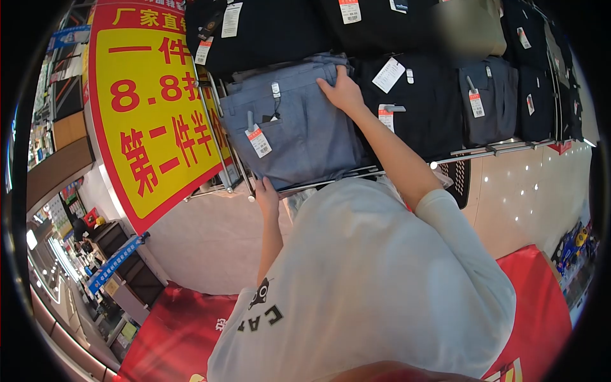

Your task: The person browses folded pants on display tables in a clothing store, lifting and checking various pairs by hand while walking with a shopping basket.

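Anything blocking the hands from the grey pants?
Nothing visible. The right hand lies on the far right corner of the grey pants. The left hand is at the near left corner, beside a rail end; whether its fingertips touch cloth or rail is hard to tell.

A tall yellow banner with a red border and large red characters stands at left. Beyond it, a brown counter, dark cabinets and a slanting blue strip line the shop's far left, where white lights glow in bright streaks. The pale floor is glossy, speckled with reflected points of light at right. Red sheeting spreads across the lower area, and a metal rack runs along the top.
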The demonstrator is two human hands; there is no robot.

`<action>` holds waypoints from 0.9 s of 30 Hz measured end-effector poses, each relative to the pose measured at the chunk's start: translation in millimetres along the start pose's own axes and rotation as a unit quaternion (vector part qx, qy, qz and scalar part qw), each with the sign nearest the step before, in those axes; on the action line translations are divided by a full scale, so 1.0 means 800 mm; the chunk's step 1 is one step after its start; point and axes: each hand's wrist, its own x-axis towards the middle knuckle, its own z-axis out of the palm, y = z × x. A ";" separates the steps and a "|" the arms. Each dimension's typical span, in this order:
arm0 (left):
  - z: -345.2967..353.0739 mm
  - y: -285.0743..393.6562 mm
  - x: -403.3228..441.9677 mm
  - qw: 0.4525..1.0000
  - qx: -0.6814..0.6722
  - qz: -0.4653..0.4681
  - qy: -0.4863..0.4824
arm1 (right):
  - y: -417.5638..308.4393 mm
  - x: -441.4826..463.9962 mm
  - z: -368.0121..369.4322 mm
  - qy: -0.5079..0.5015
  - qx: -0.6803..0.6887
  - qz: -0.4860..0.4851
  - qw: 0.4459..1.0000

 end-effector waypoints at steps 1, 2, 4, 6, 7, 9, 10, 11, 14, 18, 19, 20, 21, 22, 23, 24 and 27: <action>0.000 0.003 0.000 1.000 0.011 -0.016 -0.013 | 0.004 0.009 0.008 -0.039 -0.017 0.007 0.999; 0.000 0.003 0.003 0.999 0.022 -0.030 -0.024 | -0.003 0.014 0.008 -0.076 -0.033 0.012 0.996; 0.002 0.001 0.001 0.999 0.026 -0.019 -0.011 | -0.011 0.013 0.002 -0.068 -0.037 -0.005 0.997; -0.001 0.004 0.003 1.000 0.031 -0.006 -0.001 | -0.029 0.011 -0.018 -0.041 0.014 -0.039 0.998; 0.000 0.003 0.000 0.998 0.060 -0.019 0.027 | -0.027 0.010 -0.014 -0.038 0.013 -0.037 0.999; 0.007 -0.043 0.013 0.986 0.146 0.022 0.082 | -0.001 0.006 0.004 0.000 0.036 -0.033 0.999; 0.004 -0.046 0.019 0.986 0.150 0.034 0.065 | 0.022 0.010 0.021 -0.030 0.015 -0.010 0.999; 0.000 -0.046 0.023 0.987 0.146 0.040 0.056 | 0.021 0.013 0.022 -0.037 0.007 0.010 0.999; -0.011 -0.028 0.022 0.986 0.152 0.057 0.037 | -0.005 0.005 -0.009 -0.051 -0.007 0.032 0.998; -0.027 0.001 0.009 0.996 0.063 -0.006 -0.066 | -0.001 -0.054 -0.068 -0.006 0.049 -0.049 0.998; -0.033 -0.002 0.016 0.993 0.079 0.000 -0.083 | 0.004 -0.077 -0.086 0.016 0.084 -0.057 0.995; -0.038 -0.006 0.021 0.990 0.096 0.006 -0.099 | 0.009 -0.104 -0.106 0.028 0.078 -0.049 0.995; -0.044 -0.003 0.022 0.988 0.104 0.008 -0.112 | 0.017 -0.134 -0.128 0.029 0.093 -0.048 0.994; -0.047 -0.009 0.028 0.986 0.106 0.016 -0.125 | 0.029 -0.162 -0.148 0.031 0.108 -0.049 0.992; -0.050 -0.020 0.038 0.986 0.126 0.072 -0.081 | 0.054 -0.191 -0.156 0.082 0.081 -0.042 0.992; -0.053 -0.027 0.047 0.981 0.142 0.129 -0.036 | 0.080 -0.221 -0.163 0.133 0.054 -0.035 0.989; -0.056 -0.002 0.050 0.936 0.184 0.299 0.009 | 0.146 -0.335 -0.193 0.160 -0.052 0.090 0.982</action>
